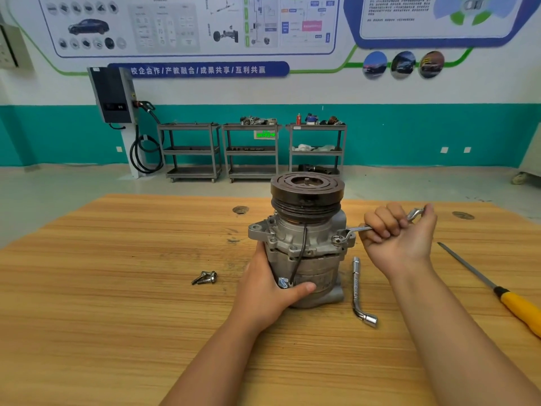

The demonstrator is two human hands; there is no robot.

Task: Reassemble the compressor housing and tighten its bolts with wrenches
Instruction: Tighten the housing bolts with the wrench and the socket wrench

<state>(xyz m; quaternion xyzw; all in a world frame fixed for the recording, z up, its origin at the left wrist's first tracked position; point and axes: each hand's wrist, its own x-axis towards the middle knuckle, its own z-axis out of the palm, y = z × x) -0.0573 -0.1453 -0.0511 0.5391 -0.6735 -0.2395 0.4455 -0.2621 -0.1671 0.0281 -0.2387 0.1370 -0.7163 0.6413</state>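
While left hand [272,288] grips the compressor [304,253], upright toward the bench's [117,317] far edge, and right hand [398,232] clenches a ring wrench [352,230] seated on a flange bolt [337,239], tightening judged partway: loose bolts [205,278] beside it lie unfitted.

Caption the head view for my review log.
Left hand steadies the upright compressor while right hand holds a wrench on its flange bolt; loose bolts lie beside it.

Matt cast-metal compressor [307,259], glossy wrench [355,230], grained wood table [117,288]
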